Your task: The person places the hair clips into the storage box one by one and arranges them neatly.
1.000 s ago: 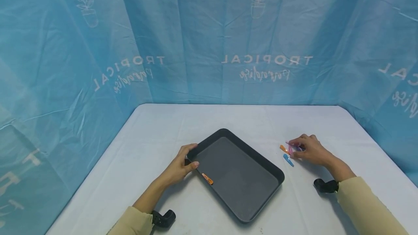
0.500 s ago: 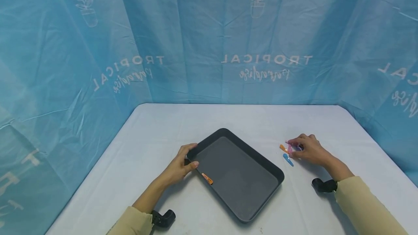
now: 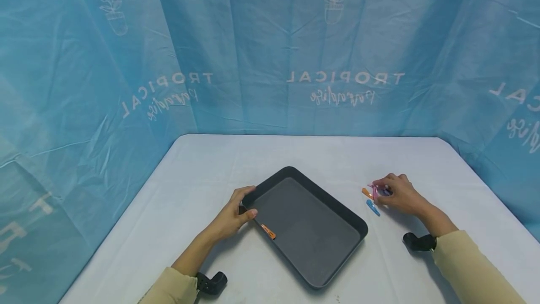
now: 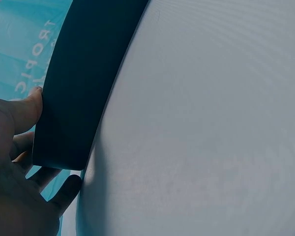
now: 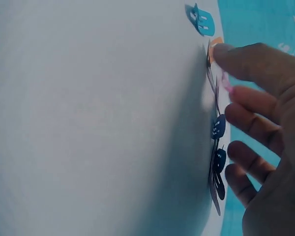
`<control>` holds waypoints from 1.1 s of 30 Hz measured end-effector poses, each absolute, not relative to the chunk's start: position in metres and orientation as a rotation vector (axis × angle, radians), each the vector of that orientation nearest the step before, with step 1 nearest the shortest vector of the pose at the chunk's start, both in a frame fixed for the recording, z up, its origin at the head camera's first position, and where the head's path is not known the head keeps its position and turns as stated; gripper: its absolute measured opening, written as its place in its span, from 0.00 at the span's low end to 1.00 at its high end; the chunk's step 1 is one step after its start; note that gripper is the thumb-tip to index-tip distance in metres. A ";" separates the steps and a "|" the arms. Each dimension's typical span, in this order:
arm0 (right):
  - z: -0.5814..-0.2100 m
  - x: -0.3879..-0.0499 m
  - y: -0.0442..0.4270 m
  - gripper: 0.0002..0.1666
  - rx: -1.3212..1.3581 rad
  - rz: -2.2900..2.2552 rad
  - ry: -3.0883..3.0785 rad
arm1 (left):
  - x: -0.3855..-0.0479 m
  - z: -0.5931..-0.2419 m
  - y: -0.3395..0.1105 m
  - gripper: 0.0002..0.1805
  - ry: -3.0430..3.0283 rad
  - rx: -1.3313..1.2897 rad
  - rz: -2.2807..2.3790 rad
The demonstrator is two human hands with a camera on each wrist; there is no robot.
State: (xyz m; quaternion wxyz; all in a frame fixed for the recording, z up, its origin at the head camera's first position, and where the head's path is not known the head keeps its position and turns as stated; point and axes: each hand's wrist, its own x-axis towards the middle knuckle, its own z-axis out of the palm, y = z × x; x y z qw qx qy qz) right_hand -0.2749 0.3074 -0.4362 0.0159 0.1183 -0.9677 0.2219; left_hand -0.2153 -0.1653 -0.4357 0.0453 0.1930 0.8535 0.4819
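Note:
A dark grey rectangular tray (image 3: 310,229) lies turned at an angle on the table. My left hand (image 3: 231,212) grips its left corner, thumb at the near rim and fingers along the far side; the left wrist view shows the tray's dark outer wall (image 4: 83,88) against the hand. One orange snap hair clip (image 3: 268,231) sits inside the tray by its near-left wall. Over a small pile of hair clips, my right hand (image 3: 398,194) pinches a pink hair clip (image 3: 375,193) between thumb and index finger. Its other fingers partly hide dark clips (image 5: 219,127) beneath.
Beside the pile are a blue hair clip (image 3: 373,207) and another orange clip (image 3: 367,193). White cloth covers the table (image 3: 219,168). A blue printed curtain (image 3: 261,50) hangs behind and at both sides.
The pink clip has shifted very slightly between the right fingers. The left hand and the tray stay where they were.

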 end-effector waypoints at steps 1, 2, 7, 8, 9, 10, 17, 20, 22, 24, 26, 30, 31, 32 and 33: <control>-0.435 -0.275 0.307 0.28 0.374 0.697 -3.006 | -0.215 -0.435 -0.165 0.35 2.604 0.588 1.481; -0.434 -0.274 0.306 0.28 0.381 0.706 -3.004 | -0.215 -0.435 -0.165 0.35 2.601 0.586 1.489; -0.423 -0.272 0.301 0.29 0.434 0.783 -2.984 | -0.214 -0.434 -0.164 0.35 2.588 0.568 1.512; -0.421 -0.271 0.300 0.29 0.458 0.795 -2.973 | -0.214 -0.435 -0.164 0.35 2.590 0.567 1.505; -0.419 -0.271 0.298 0.28 0.476 0.802 -2.964 | -0.214 -0.435 -0.164 0.35 2.593 0.566 1.498; -0.416 -0.270 0.296 0.28 0.496 0.808 -2.952 | -0.214 -0.435 -0.164 0.35 2.595 0.569 1.490; -0.402 -0.270 0.278 0.26 0.602 0.838 -2.880 | -0.213 -0.433 -0.164 0.35 2.602 0.585 1.472; -0.395 -0.269 0.269 0.26 0.656 0.854 -2.853 | -0.213 -0.432 -0.163 0.36 2.608 0.585 1.470; -0.390 -0.267 0.263 0.26 0.700 0.863 -2.830 | -0.213 -0.432 -0.164 0.36 2.609 0.584 1.467; -0.386 -0.265 0.256 0.27 0.743 0.873 -2.807 | -0.213 -0.432 -0.164 0.36 2.609 0.583 1.468; -0.382 -0.264 0.249 0.27 0.778 0.877 -2.790 | -0.213 -0.432 -0.164 0.36 2.606 0.585 1.470; -0.375 -0.261 0.234 0.28 0.832 0.874 -2.770 | -0.213 -0.432 -0.164 0.36 2.606 0.591 1.468; -0.373 -0.260 0.231 0.28 0.843 0.874 -2.769 | -0.213 -0.432 -0.164 0.36 2.605 0.593 1.469; -0.371 -0.259 0.228 0.28 0.855 0.874 -2.764 | -0.213 -0.432 -0.164 0.36 2.606 0.593 1.468; -0.370 -0.258 0.224 0.28 0.869 0.876 -2.760 | -0.213 -0.433 -0.164 0.36 2.605 0.593 1.467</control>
